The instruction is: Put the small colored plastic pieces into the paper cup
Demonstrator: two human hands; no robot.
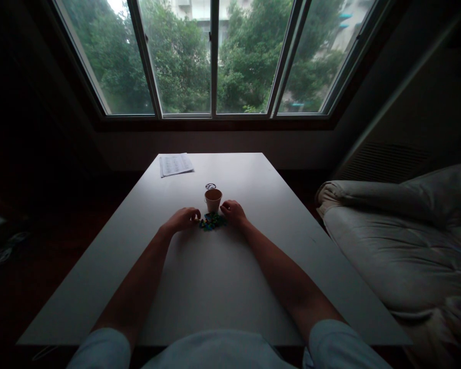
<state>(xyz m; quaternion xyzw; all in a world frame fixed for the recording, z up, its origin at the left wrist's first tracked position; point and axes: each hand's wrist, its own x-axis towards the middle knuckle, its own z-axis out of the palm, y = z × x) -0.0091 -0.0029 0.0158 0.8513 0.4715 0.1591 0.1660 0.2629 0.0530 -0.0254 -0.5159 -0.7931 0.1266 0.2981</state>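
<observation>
A small pile of blue, green and yellow pieces (212, 221) lies on the white table (215, 277), just in front of a small paper cup (213, 199) standing upright. My left hand (184, 219) rests on the table at the pile's left edge, fingers curled with the tips touching the pieces. My right hand (233, 211) rests at the pile's right edge beside the cup, fingers curled too. The room is dim, so what the fingers pinch does not show.
A printed sheet of paper (175, 164) lies at the table's far left. A small dark round object (210, 186) sits behind the cup. A pale cushioned sofa (403, 241) stands close to the table's right side. Large windows (215, 56) fill the far wall.
</observation>
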